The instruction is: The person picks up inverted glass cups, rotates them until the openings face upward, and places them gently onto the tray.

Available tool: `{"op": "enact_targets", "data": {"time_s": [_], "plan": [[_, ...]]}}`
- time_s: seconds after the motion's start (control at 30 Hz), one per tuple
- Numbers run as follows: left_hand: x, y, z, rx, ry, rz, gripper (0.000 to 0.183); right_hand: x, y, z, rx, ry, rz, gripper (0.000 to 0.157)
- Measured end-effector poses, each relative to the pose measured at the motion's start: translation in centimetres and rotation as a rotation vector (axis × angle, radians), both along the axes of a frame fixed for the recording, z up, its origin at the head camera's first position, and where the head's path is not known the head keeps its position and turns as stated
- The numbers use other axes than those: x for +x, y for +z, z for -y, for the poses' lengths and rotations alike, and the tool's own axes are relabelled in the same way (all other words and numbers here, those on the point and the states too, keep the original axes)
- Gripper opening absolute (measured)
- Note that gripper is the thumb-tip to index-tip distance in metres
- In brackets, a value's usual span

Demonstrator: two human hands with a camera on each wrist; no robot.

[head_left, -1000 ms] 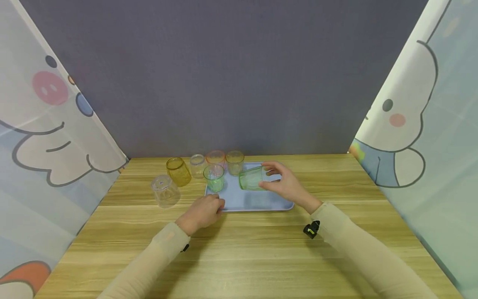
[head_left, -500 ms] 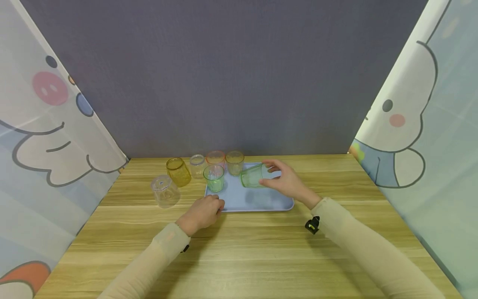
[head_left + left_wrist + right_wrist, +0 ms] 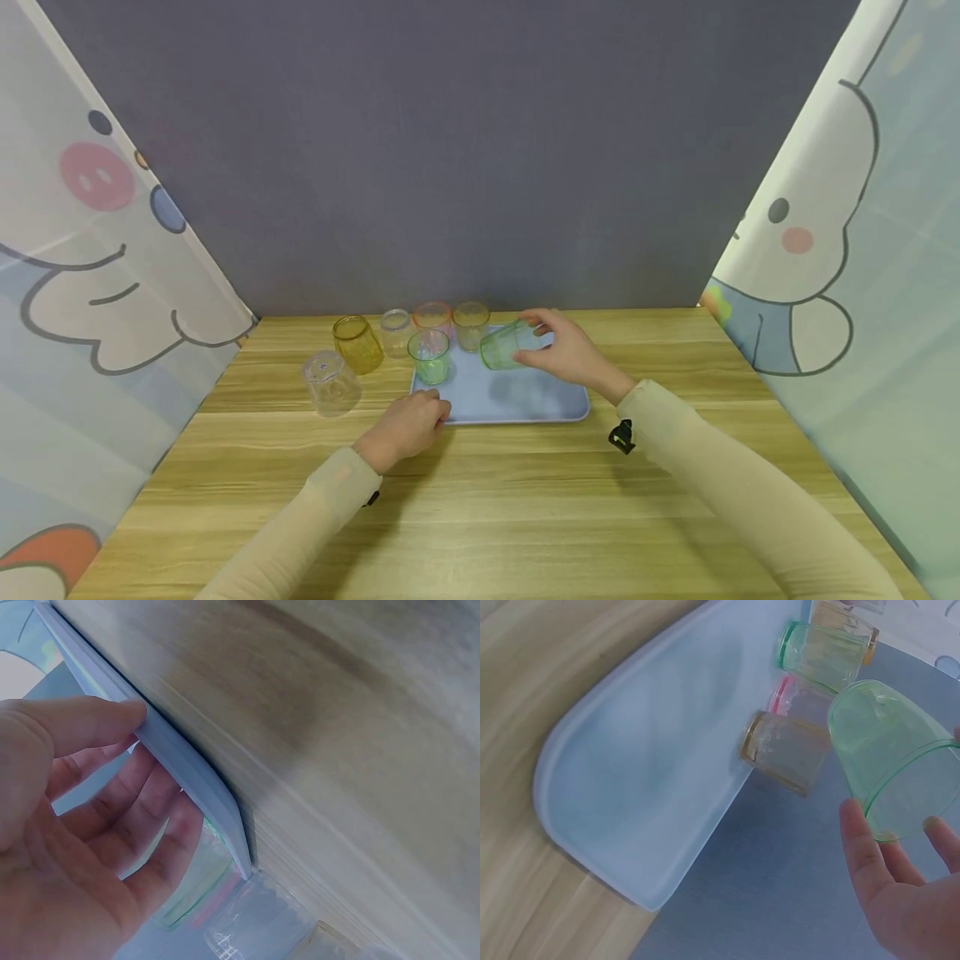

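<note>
My right hand (image 3: pixel 566 354) holds a light green glass (image 3: pixel 498 346) near its rim. The glass is tilted on its side in the air above the blue tray (image 3: pixel 517 404), its base towards the left. In the right wrist view, fingertips (image 3: pixel 855 817) touch the rim of this green glass (image 3: pixel 881 727). My left hand (image 3: pixel 405 425) pinches the front left edge of the tray, with its thumb (image 3: pixel 124 720) on the outer wall and the other fingers over the rim. At the tray's left stand a second green glass (image 3: pixel 430 371), a pink glass (image 3: pixel 432 312) and a brownish glass (image 3: pixel 472 333).
Left of the tray, on the wooden table (image 3: pixel 525 517), are an amber glass (image 3: pixel 360 350), a small clear glass (image 3: pixel 396 337) and a larger clear glass (image 3: pixel 332 390), seemingly upside down. A dark grey panel (image 3: pixel 480 167) rises behind the table; printed curtains flank it.
My right hand has moved slightly up and to the left in the head view, carrying the green glass, which stays tilted. The left hand and the tray have kept their place.
</note>
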State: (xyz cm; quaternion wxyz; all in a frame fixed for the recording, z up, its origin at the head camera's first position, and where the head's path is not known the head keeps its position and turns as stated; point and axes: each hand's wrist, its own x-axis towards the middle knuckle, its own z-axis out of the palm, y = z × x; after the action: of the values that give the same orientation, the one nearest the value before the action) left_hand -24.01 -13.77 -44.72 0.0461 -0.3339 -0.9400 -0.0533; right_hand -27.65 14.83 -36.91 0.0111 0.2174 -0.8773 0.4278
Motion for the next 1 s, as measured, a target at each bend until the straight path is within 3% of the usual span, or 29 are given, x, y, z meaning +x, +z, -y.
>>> {"op": "enact_targets", "data": {"time_s": [0.47,1.0], "plan": [[0.1,0.0,-0.1,0.005,0.002,-0.024,0.011,-0.7,1.1,0.6,0.122,-0.020,-0.005,0.064],[0.2,0.1,-0.2,0.003,0.020,-0.009,0.008,-2.3,2.7,0.6,0.189,-0.033,-0.035,0.064]]}}
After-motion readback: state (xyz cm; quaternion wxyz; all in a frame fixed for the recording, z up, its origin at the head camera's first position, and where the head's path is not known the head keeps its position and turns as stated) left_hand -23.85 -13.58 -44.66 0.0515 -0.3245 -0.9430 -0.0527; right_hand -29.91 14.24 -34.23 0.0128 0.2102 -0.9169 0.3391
